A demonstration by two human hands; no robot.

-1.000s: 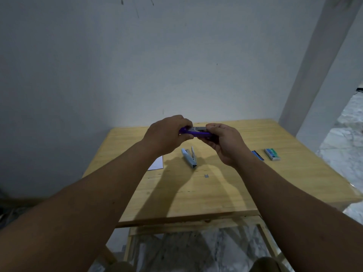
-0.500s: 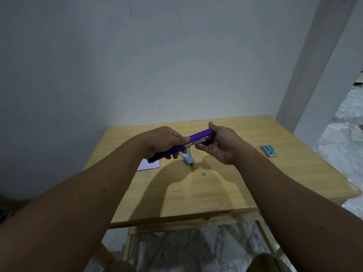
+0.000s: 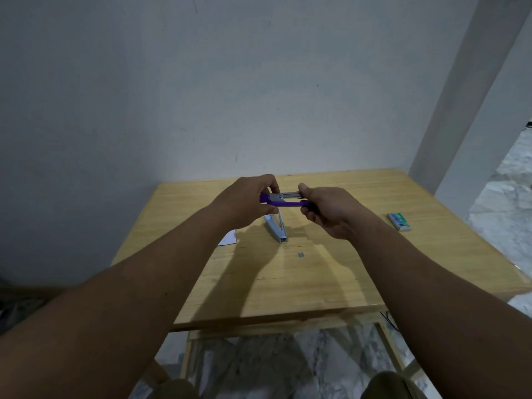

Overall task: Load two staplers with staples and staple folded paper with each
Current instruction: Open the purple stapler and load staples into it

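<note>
Purple stapler (image 3: 283,203) sits pinched between our left hand (image 3: 247,201) and right hand (image 3: 326,211), fingers curled on each end above the table (image 3: 374,254), likely exposing its metal magazine for loading; the blue stapler (image 3: 276,227) lies below.

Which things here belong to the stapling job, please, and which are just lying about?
Job: purple stapler, held open by left hand and right hand; blue stapler; staple box; paper; loose staples.

Lying about: nothing but the table they rest on.
</note>
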